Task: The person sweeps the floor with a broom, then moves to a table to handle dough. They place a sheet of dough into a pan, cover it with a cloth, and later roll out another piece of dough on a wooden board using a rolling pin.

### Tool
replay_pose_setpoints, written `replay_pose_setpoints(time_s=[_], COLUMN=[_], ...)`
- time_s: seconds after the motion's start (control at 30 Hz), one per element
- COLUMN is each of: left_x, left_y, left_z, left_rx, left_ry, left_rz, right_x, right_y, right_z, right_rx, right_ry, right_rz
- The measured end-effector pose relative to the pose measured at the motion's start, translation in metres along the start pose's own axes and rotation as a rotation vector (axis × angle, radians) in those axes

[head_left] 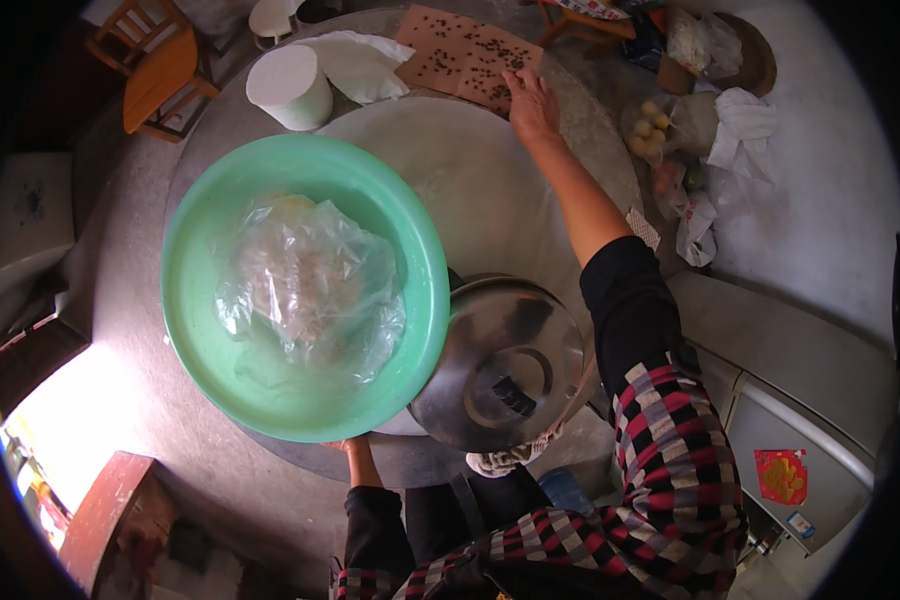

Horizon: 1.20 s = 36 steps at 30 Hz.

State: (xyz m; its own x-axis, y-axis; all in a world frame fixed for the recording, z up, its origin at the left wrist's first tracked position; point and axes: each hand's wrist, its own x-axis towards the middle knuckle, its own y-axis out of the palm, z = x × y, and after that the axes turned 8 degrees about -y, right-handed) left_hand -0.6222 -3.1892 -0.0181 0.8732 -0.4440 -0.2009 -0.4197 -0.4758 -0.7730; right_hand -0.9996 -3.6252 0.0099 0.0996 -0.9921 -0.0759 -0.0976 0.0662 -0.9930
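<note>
A large green plastic basin (pixel 187 225) holds a clear plastic bag (pixel 307 277) with pale contents that I cannot make out. My left hand (pixel 337 444) grips the basin at its near rim, with most of the fingers hidden beneath. Across the round table (pixel 487 172), my right hand (pixel 534 103) is stretched to the far side. Its fingertips rest at the right edge of a brown sheet (pixel 439 49) dotted with many small dark specks, possibly flies. Whether those fingers pinch the sheet is unclear. Beside the basin sits a pot with a steel lid (pixel 465 375), its black handle (pixel 514 396) on top.
A white cylindrical container (pixel 289 86) and a crumpled white plastic sheet (pixel 360 64) lie at the table's far left. Beyond it is a wooden chair (pixel 161 67). Bags of fruit (pixel 649 131) are on the right, above a refrigerator (pixel 787 427). A cloth (pixel 499 461) hangs under the pot's near edge.
</note>
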Motion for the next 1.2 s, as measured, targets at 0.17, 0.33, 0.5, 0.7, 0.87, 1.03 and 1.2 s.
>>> replay_pose_setpoints(time_s=[0.17, 0.33, 0.5, 0.7, 0.87, 1.03, 1.2], left_x=[-0.001, -0.001, 0.006, 0.012, 0.019, 0.026, 0.025], left_y=[0.001, 0.0, 0.001, 0.001, 0.009, 0.01, 0.01], left_z=[-0.005, -0.007, 0.018, 0.025, 0.042, 0.061, 0.056], left_rx=[-0.071, -0.105, 0.094, 0.093, 0.183, 0.338, 0.429], left_ry=[-0.009, -0.103, 0.022, 0.04, 0.242, 0.355, 0.328], left_rz=[-0.008, 0.05, 0.014, 0.0, -0.119, -0.176, -0.146], right_x=[0.0, -0.008, -0.064, -0.207, -0.338, -0.415, -0.47], right_y=[0.002, -0.013, -0.026, -0.026, -0.016, -0.013, 0.038], right_z=[-0.001, -0.011, -0.034, -0.056, -0.062, -0.044, -0.03], right_rx=[-0.037, 0.185, 0.449, 0.762, 0.871, 0.708, 0.73], right_ry=[-0.013, 0.11, 0.132, 0.355, 0.768, 0.71, 1.032], right_rz=[-0.041, -0.268, -0.609, -0.596, -0.54, -0.529, -0.385])
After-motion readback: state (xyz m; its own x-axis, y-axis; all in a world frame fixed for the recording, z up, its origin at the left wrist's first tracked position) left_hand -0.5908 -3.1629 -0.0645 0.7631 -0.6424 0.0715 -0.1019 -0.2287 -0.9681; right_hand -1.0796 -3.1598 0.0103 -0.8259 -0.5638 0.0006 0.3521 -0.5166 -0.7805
